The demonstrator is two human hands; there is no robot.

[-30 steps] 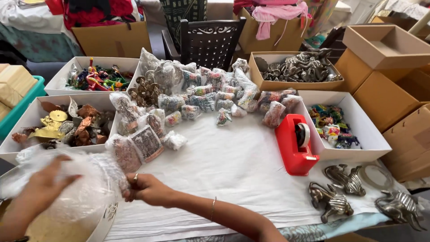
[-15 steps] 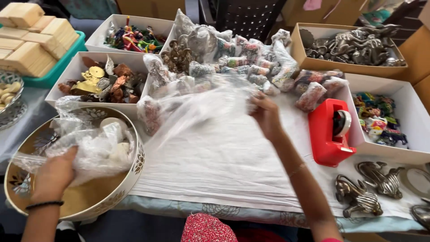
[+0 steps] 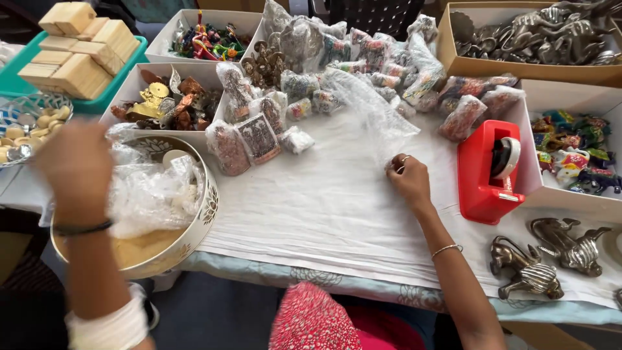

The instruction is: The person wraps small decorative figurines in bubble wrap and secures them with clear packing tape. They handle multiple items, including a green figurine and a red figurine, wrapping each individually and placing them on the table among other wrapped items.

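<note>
Beside the red tape dispenser (image 3: 489, 172), on a table (image 3: 324, 207) spread with white paper, the person's right hand (image 3: 407, 180) now rests curled, fingers pinching the edge of a clear plastic sheet (image 3: 369, 107); half a second ago it was raised and reaching toward the wrapped trinkets (image 3: 259, 133) beyond. Well to the dispenser's left, the left hand (image 3: 78, 165) has lifted off the crumpled plastic (image 3: 152, 194) in the round tin (image 3: 188, 220) and hovers blurred, its grip impossible to tell. The sheet looks freshly pulled forward for wrapping
</note>
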